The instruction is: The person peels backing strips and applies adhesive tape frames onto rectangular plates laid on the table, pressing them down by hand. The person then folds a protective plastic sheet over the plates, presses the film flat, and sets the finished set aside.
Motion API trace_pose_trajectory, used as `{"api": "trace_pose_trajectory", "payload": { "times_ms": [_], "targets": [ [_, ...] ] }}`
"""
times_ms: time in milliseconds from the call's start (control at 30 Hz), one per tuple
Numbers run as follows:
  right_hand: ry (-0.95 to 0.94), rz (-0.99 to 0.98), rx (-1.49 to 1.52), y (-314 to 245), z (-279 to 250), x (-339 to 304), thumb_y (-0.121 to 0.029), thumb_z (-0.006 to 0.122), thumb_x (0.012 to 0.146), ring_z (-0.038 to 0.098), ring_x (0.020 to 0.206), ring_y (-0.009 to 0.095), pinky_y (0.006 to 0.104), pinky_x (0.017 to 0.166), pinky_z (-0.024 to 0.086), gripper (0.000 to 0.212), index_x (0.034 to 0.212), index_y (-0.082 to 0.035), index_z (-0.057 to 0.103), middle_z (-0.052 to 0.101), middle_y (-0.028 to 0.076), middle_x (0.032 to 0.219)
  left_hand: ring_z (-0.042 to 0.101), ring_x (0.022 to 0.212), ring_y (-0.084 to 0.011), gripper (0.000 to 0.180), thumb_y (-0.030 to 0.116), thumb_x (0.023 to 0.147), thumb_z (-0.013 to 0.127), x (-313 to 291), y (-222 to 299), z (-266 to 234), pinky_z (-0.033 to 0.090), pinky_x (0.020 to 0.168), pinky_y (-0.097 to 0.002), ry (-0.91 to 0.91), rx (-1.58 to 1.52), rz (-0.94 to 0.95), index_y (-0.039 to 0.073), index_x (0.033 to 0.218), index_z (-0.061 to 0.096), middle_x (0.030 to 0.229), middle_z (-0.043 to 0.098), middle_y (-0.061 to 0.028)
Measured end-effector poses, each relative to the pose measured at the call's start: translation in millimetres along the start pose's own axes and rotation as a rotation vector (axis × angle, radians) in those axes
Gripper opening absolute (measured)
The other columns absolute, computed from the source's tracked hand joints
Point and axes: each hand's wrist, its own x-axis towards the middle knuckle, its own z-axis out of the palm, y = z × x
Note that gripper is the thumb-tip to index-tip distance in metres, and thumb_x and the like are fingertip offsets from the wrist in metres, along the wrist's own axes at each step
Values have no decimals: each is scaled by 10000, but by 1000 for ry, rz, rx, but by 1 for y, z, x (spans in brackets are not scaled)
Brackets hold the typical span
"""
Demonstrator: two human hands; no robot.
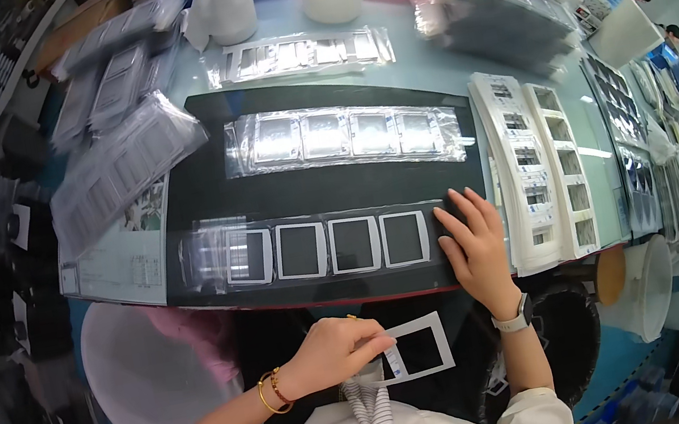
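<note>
Two white stacks beside right hand

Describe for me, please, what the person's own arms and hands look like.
The sleeves are short and off-white. The left hand is ungloved, with gold-coloured and reddish-brown bracelets at its wrist. The right hand is also ungloved, with a dark-faced, pale-banded watch.
</note>
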Motion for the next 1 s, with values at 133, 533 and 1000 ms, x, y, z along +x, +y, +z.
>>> {"api": "trace_pose_trajectory", "payload": {
  "times_ms": [133, 533, 1000],
  "targets": [
    [22, 58, 47, 2, 2, -3, -104, 688, 888, 426, 1363, 413, 504, 1110, 356, 367, 1252, -56, 679, 539, 172, 1434, 587, 581, -138, 164, 156, 936, 689, -2, -5, 7, 437, 552, -274, 81, -169, -23, 17, 875, 752, 694, 669, -54],
    [-364, 465, 1028, -57, -30, -22, -64, 715, 894, 580, 542, 135, 252, 518, 425, 86, 849, 8, 704, 658, 75, 672, 598, 640, -149, 120, 53, 789, 821, 2, 6, -2, 477, 622, -247, 306, -242, 360, 36, 900, 780, 838, 709, -88],
    [-221, -84, 720, -86, -11, -29, 1, 790, 759, 623, 877, 263, 357, 746, 502, 254, 988, -46, 689, 667, 82, 1026, 703, 690, -161, 105, 120, 816, 793, -17, -4, 13, 552, 581, -263, 423, 206, 306, 87, 910, 761, 979, 755, -2]
  ]
}}
